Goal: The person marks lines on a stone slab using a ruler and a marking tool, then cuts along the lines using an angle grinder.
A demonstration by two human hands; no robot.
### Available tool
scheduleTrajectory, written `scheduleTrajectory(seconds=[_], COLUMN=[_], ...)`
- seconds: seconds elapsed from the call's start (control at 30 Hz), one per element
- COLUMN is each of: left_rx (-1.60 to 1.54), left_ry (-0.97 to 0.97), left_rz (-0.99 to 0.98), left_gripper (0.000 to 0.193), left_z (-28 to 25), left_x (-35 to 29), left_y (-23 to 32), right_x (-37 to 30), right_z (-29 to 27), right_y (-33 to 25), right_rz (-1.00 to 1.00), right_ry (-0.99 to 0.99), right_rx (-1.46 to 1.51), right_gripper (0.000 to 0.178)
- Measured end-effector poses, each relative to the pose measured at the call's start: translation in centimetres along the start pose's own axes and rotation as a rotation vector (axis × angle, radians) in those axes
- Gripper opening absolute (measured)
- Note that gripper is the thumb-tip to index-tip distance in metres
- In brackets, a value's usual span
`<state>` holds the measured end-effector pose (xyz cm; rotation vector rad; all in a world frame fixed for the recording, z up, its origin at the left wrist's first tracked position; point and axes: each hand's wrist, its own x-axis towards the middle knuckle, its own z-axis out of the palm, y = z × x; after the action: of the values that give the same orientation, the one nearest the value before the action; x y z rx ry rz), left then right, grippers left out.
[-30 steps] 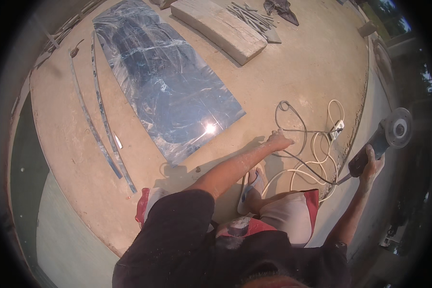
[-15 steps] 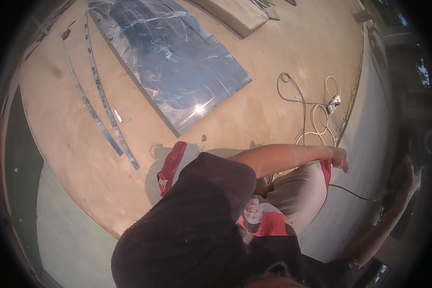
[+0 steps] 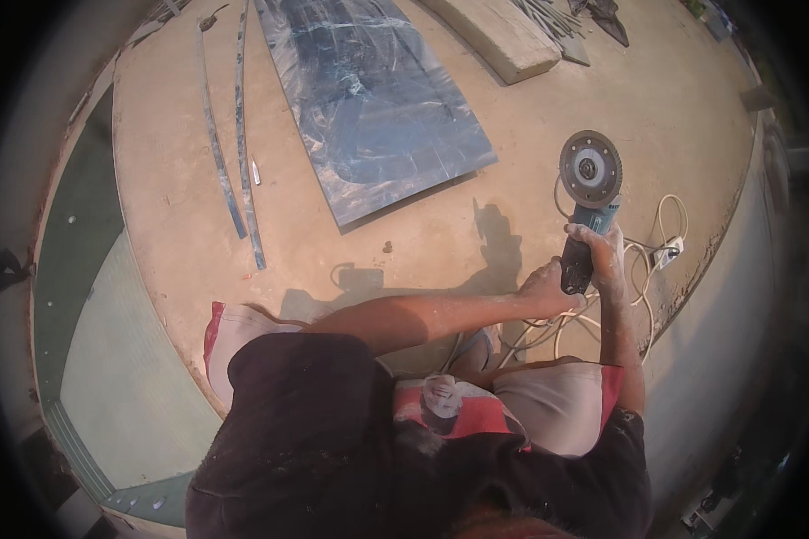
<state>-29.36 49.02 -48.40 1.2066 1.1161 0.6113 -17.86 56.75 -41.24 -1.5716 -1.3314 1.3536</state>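
Observation:
An angle grinder (image 3: 577,247) with a teal and black body is raised in front of me, its round toothed disc (image 3: 591,169) turned up and away. My right hand (image 3: 605,253) wraps round the grinder's body from the right. At its black rear end, my left hand (image 3: 546,293) closes against it from the left, with some fingers hidden. Farther off lies a large shiny, blue-grey slab (image 3: 377,108) with pale streaks, apart from both hands.
Pale cables (image 3: 640,301) loop on the floor near a white socket block (image 3: 670,252). Two long thin strips (image 3: 245,153) and a small white blade-like piece (image 3: 255,172) lie left of the slab. A thick pale block (image 3: 503,40) sits at the far side.
My right hand has come in from the far right with the angle grinder. My left hand has left my right knee and met the grinder's rear. The view has shifted rightward.

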Motion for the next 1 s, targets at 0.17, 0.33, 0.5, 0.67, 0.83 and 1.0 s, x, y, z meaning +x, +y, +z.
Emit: scheduleTrajectory(seconds=[0.17, 0.33, 0.5, 0.67, 0.83, 1.0], left_rx=[-0.054, -0.059, 0.001, 0.003, 0.002, -0.047], left_ry=[0.196, 0.289, 0.309, 0.345, 0.373, 0.503], left_rz=[-0.043, -0.150, -0.219, -0.267, -0.308, -0.254], left_gripper=[0.066, 0.078, 0.094, 0.104, 0.105, 0.085], left_z=[1.8, 3.3, 3.8, 4.0, 3.9, 4.6], left_x=[0.5, 0.4, 0.6, 0.3, 0.0, -0.2], left_y=[-4.7, -5.8, -7.0, -8.8, -9.9, -11.2], right_x=[1.9, 3.8, 4.1, 4.6, 3.8, 4.0], right_z=[2.6, 2.7, 3.8, 4.8, 6.9, 8.0], right_y=[2.9, 6.1, 6.7, 7.9, 6.9, 8.4], right_rz=[0.055, 0.089, 0.061, 0.092, 0.117, 0.115], right_ry=[-0.098, -0.135, -0.169, -0.217, -0.151, -0.191], right_rx=[0.045, 0.123, 0.140, -0.080, -0.161, -0.131], right_gripper=[0.034, 0.036, 0.038, 0.045, 0.049, 0.052])
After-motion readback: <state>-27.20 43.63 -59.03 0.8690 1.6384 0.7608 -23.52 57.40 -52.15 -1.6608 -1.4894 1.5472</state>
